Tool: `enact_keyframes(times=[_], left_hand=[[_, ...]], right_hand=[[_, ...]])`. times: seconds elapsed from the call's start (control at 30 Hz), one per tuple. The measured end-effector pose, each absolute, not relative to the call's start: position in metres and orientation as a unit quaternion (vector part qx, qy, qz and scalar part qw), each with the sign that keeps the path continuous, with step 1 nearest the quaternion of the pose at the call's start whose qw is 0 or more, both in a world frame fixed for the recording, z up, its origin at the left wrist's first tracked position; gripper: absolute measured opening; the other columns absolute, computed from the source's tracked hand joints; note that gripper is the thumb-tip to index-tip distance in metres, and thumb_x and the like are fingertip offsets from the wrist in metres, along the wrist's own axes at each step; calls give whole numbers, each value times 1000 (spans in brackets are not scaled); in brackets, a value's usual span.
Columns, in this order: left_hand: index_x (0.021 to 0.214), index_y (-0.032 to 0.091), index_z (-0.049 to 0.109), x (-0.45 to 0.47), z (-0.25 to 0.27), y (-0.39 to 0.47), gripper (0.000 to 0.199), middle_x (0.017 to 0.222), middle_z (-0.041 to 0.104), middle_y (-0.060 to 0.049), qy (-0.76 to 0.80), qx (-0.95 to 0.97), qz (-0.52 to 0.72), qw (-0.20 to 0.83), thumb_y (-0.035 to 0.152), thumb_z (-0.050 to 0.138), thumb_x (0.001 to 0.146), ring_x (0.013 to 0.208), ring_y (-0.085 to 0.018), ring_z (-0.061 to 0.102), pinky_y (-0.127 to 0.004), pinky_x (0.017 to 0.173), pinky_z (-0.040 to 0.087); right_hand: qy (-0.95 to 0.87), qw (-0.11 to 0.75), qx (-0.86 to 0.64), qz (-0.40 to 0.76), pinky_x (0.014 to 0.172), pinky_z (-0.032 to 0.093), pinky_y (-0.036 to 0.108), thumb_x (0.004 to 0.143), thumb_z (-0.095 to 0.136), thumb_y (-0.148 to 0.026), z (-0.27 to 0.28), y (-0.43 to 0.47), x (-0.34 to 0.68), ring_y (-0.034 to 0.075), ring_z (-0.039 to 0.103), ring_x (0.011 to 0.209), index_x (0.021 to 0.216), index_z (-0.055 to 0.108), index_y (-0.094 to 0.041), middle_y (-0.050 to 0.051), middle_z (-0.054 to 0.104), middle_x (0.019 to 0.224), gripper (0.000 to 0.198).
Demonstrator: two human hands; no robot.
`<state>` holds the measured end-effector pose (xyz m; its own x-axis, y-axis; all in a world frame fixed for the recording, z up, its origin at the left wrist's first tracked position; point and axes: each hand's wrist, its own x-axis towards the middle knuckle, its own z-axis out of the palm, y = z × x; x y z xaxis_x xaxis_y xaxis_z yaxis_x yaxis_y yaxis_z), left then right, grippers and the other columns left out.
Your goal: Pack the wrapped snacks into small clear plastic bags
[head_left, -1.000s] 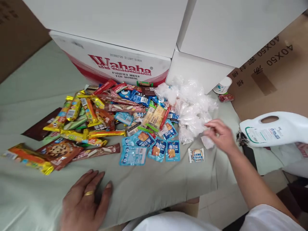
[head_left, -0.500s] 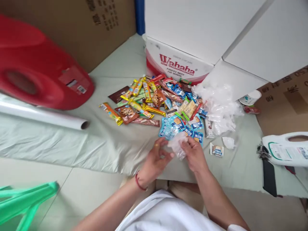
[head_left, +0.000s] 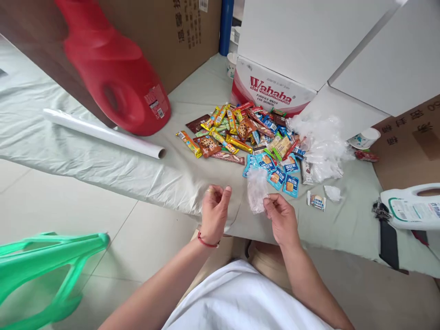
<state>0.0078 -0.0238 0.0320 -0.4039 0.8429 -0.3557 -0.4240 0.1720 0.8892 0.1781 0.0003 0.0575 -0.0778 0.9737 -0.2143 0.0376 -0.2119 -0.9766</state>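
While the right hand (head_left: 283, 219) pinches a clear plastic bag (head_left: 257, 190), the left hand (head_left: 215, 211) curls its fingers closed. Far carton (head_left: 270, 94) reads "Wahaha PURIFIED WATER FOR DRINKING".

crinkly translucent plastic bag (head_left: 257, 195), glossy snack wrappers (head_left: 245, 129), matt wrinkled cloth (head_left: 185, 183), smooth red plastic jug (head_left: 137, 73)

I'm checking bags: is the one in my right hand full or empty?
It looks empty: the clear bag in your right hand shows nothing inside.
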Motion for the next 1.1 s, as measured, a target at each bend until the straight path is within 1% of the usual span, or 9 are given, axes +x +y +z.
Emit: enact_keyframes(times=[0.13,0.2,0.33,0.43,0.6,0.7,0.83,0.97,1.1], left_hand=[[88,19,65,19,33,-35,44,78,62,0,549,259,560,564,57,82,74,66,-12,52,-24,56,37],[82,18,65,26,31,-34,41,77,62,-1,539,245,568,572,55,81,74,67,-13,52,-25,59,39],[78,19,67,38,30,-36,36,75,63,-1,512,270,599,553,53,76,82,72,-15,55,-28,68,43],[83,19,69,43,33,-41,36,82,70,-4,463,314,587,585,54,77,82,80,-18,61,-30,77,47],[83,21,58,37,33,-39,42,93,74,-4,438,156,634,618,54,83,75,85,-16,65,-28,77,50],[84,21,60,33,29,-35,40,94,73,-5,455,186,648,581,54,82,76,87,-17,66,-29,80,50],[86,21,69,36,27,-37,31,89,73,-6,508,329,613,508,52,72,87,86,-19,64,-33,85,50],[87,22,71,40,31,-41,26,99,74,-10,533,404,592,450,48,73,86,97,-24,65,-37,92,49],[85,22,60,38,27,-33,35,94,69,-5,508,252,651,504,55,73,84,89,-19,65,-32,83,52]], right_hand=[[-576,379,-532,492,66,43,29,90,72,-51,60,-22,178,16,51,69,91,71,-24,0,63,75,28],[-595,366,-524,487,68,44,29,90,71,-52,60,-30,182,16,53,70,90,71,-24,1,65,77,28],[-497,394,-525,568,71,49,30,91,64,-66,55,-31,190,20,60,81,101,71,-26,3,70,92,42],[-382,418,-528,633,62,47,29,81,72,-70,49,-21,197,18,58,73,95,70,-24,3,69,86,48],[-301,473,-522,643,55,41,23,59,94,-49,44,-9,209,11,49,62,77,65,-21,-1,62,74,44],[-297,465,-514,657,57,46,24,67,89,-56,47,-11,211,13,54,69,85,67,-22,2,67,84,44],[-373,446,-473,662,74,55,30,77,77,-69,55,-13,204,19,62,90,108,71,-26,5,70,104,54],[-431,446,-502,603,67,48,28,74,82,-66,57,-5,198,16,54,73,86,67,-23,0,62,78,47],[-373,471,-525,603,58,42,24,67,88,-59,50,-1,205,12,48,64,78,62,-22,-3,56,71,46]])
